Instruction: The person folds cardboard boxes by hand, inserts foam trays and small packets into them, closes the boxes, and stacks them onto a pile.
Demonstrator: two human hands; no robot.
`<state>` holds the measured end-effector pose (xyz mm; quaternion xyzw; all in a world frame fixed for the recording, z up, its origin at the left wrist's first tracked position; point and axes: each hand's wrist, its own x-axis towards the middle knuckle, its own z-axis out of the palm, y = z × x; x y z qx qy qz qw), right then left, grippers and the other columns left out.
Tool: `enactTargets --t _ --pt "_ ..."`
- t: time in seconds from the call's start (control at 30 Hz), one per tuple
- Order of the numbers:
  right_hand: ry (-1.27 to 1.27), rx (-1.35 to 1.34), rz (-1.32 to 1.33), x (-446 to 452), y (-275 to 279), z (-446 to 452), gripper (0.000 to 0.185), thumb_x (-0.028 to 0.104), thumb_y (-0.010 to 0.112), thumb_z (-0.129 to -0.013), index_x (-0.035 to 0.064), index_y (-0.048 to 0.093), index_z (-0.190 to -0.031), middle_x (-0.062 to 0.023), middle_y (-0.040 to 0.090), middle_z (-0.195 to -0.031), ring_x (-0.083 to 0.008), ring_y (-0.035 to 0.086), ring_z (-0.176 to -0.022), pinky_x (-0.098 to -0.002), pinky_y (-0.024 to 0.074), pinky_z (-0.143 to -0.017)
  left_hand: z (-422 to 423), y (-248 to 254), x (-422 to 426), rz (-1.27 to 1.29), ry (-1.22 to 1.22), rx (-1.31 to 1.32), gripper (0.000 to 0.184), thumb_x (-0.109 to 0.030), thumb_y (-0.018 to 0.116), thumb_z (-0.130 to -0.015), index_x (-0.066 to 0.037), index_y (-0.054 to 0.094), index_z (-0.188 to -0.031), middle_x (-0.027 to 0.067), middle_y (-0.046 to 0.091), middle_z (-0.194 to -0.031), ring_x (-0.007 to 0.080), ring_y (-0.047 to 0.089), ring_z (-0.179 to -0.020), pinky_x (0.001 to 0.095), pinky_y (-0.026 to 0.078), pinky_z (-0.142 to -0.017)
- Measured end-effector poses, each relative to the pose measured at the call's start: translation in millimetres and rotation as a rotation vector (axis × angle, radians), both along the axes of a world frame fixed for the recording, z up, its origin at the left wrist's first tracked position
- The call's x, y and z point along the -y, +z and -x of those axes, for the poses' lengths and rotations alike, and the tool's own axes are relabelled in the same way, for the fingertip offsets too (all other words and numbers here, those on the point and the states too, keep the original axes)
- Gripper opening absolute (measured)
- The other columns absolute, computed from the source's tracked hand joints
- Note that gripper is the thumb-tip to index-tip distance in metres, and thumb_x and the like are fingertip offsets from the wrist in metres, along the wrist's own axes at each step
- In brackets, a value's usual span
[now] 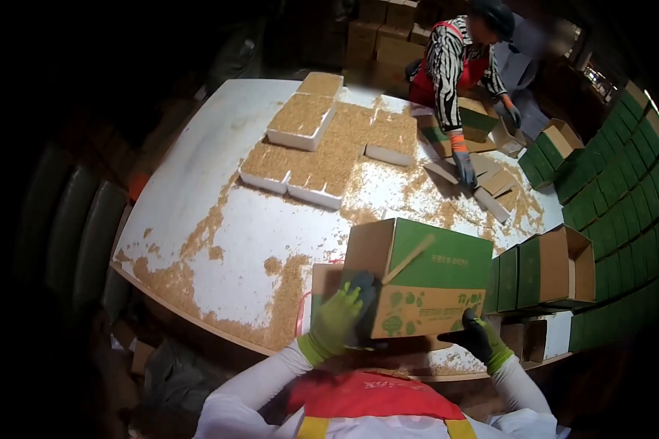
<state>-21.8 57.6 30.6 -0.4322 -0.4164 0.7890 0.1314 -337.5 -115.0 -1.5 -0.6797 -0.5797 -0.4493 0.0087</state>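
Note:
A green and brown cardboard box [439, 274] is held tilted above the table's near edge, its printed side facing up toward me. My left hand [337, 314], in a lime and dark glove, presses against the box's left side, its fingers partly hidden in shade. Under the lower right corner of the box is my right hand [479, 338], gloved the same way, its fingers spread and supporting the bottom edge. Another cardboard piece [326, 289] shows behind my left hand.
White trays [300, 124] filled with brown shavings stand on the white table [249, 227]. Across it, a co-worker [450, 69] reaches toward cardboard pieces [494, 186]. Stacked green boxes [611, 201] line the right side, near an open box [567, 267].

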Motion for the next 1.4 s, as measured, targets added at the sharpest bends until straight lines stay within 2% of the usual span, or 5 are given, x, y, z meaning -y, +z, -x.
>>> enactTargets --t 0.17,0.3,0.63,1.13,1.4 --pt "0.175 0.136 -0.763 39 -131 0 0.107 0.021 0.092 -0.069 -0.0027 0.025 -0.149 -0.0182 0.049 -0.141 -0.0294 0.05 -0.129 -0.0396 0.0461 -0.104 61 3 12 0.481 -0.106 1.562 0.075 -0.038 0.055 -0.101 0.0 0.021 -0.155 0.0157 0.033 -0.157 0.0295 0.041 -0.14 0.0405 0.039 -0.112" --pt "0.866 0.45 -1.588 -53 -138 29 0.07 0.021 0.08 -0.075 0.0018 0.05 -0.135 -0.0238 0.052 -0.136 -0.0416 0.05 -0.125 -0.0467 0.0417 -0.106 31 -66 21 0.809 0.399 0.366 0.064 -0.029 0.061 -0.09 -0.005 0.041 -0.146 0.0243 0.069 -0.091 0.0382 0.069 -0.086 0.046 0.054 -0.078" --pt "0.487 0.766 -0.78 -183 -195 432 0.109 0.087 0.028 -0.083 0.0012 0.033 -0.15 -0.0288 0.024 -0.157 -0.0432 0.02 -0.147 -0.0517 0.0179 -0.118 -2 -46 8 0.73 0.516 0.344 0.059 -0.016 0.067 -0.081 0.0 0.048 -0.134 0.0218 0.057 -0.127 0.0377 0.061 -0.106 0.0455 0.053 -0.085" --pt "0.05 -0.035 -0.179 -162 -124 385 0.064 0.037 0.073 -0.09 0.0021 0.042 -0.133 -0.0201 0.059 -0.109 -0.0219 0.062 -0.084 -0.0362 0.053 -0.066 -2 -66 12 0.89 0.396 0.337 0.063 -0.035 0.056 -0.096 -0.017 0.033 -0.152 0.0266 0.062 -0.115 0.0359 0.068 -0.087 0.0489 0.054 -0.076" --pt "0.117 0.004 -0.176 -114 61 156 0.097 0.029 0.074 -0.089 0.0015 0.012 -0.157 -0.0189 0.036 -0.154 -0.024 0.041 -0.138 -0.0379 0.0454 -0.104 10 -114 6 0.883 0.469 0.362 0.058 -0.048 0.054 -0.092 -0.014 0.05 -0.139 0.0209 0.069 -0.109 0.044 0.066 -0.096 0.0505 0.052 -0.086"
